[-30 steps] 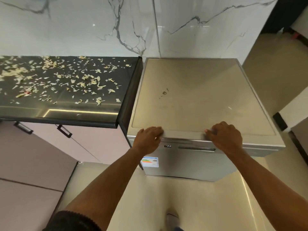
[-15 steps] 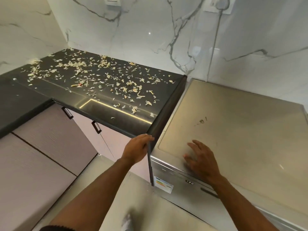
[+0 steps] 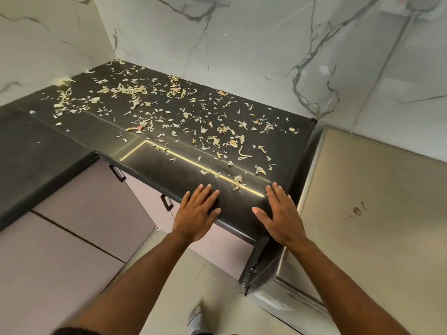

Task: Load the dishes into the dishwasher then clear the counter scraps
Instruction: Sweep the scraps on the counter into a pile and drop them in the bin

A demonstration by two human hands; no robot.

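Head view: left hand [image 3: 197, 215] and right hand [image 3: 281, 215] flat over counter [image 3: 169, 170].

Both hands flat, fingers spread: L hand [image 3: 197, 212], R hand [image 3: 280, 213]; forearms extended fwd

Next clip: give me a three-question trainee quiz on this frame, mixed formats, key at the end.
1. True or false: the left hand grips a cloth.
2. Multiple choice: the pale shredded vegetable scraps lie on A) the steel dishwasher top, B) the black polished countertop, C) the floor.
3. Fill in: the right hand is spread flat at the countertop's ____ edge, beside the dishwasher.

Key: 1 false, both hands are open and hold nothing; 2 B; 3 front.
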